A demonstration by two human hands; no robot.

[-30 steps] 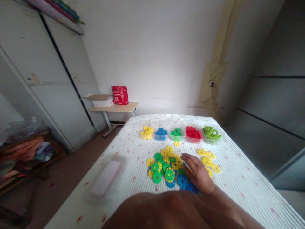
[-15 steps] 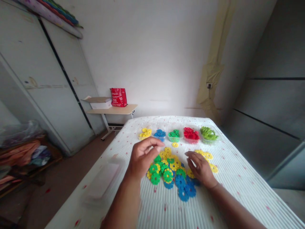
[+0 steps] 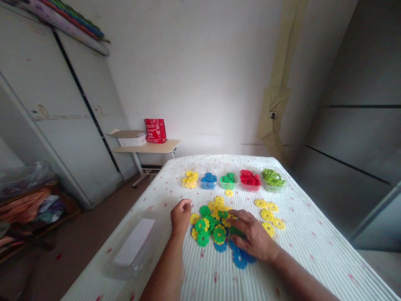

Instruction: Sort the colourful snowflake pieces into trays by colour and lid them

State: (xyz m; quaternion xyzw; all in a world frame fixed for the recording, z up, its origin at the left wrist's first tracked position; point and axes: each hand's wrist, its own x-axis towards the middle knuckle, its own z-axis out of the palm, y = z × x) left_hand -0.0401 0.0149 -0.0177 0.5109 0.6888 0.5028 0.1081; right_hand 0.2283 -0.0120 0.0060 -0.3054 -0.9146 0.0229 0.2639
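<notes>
A heap of flat toothed plastic discs (image 3: 216, 225) in yellow, green and blue lies on a white ribbed cloth (image 3: 313, 251). My left hand (image 3: 181, 215) rests at the heap's left edge with its fingers curled in; what they hold, if anything, is hidden. My right hand (image 3: 253, 238) lies flat over the blue and green discs on the heap's right side, fingers stretched out. A separate group of yellow discs (image 3: 267, 213) lies just right of my right hand.
Five small clear tubs stand in a row behind the heap: yellow (image 3: 190, 179), blue (image 3: 208, 180), green (image 3: 228, 180), red (image 3: 249, 179) and light green (image 3: 272, 179). One yellow disc (image 3: 229, 192) lies before them. A clear box (image 3: 134, 242) sits at the left edge.
My left arm came into view, rose over the heap with pinched fingers, then dropped to its left edge. My right hand slid left and nearer over the discs.
</notes>
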